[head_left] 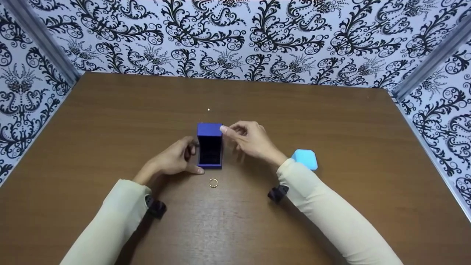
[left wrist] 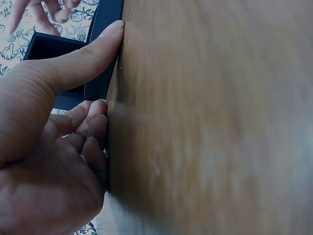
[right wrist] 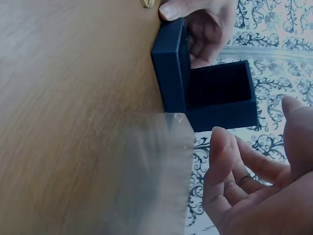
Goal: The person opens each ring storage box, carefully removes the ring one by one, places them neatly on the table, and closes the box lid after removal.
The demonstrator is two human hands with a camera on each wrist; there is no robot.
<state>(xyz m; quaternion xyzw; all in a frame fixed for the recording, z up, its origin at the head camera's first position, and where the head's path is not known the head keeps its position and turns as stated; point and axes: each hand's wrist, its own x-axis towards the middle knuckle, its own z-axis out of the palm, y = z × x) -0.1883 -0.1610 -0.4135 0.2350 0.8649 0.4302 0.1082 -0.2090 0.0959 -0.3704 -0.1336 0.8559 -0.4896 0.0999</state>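
A dark blue ring box (head_left: 210,129) stands on the table with its lid raised upright and its dark inside facing the front. My left hand (head_left: 176,156) grips the base from the left, thumb along the front edge and fingers by the side; the left wrist view shows the thumb pressed on the base (left wrist: 103,81). By the lid's right side is my right hand (head_left: 252,140), its fingers loosely bent. A gap shows between that hand (right wrist: 254,191) and the box in the right wrist view. A gold ring (head_left: 213,183) lies in front of the box.
A light blue box (head_left: 305,159) with rounded corners sits to the right, partly behind my right sleeve. The brown table (head_left: 147,103) meets patterned walls (head_left: 228,40) at the back and sides. A tiny bright speck (head_left: 208,109) lies behind the ring box.
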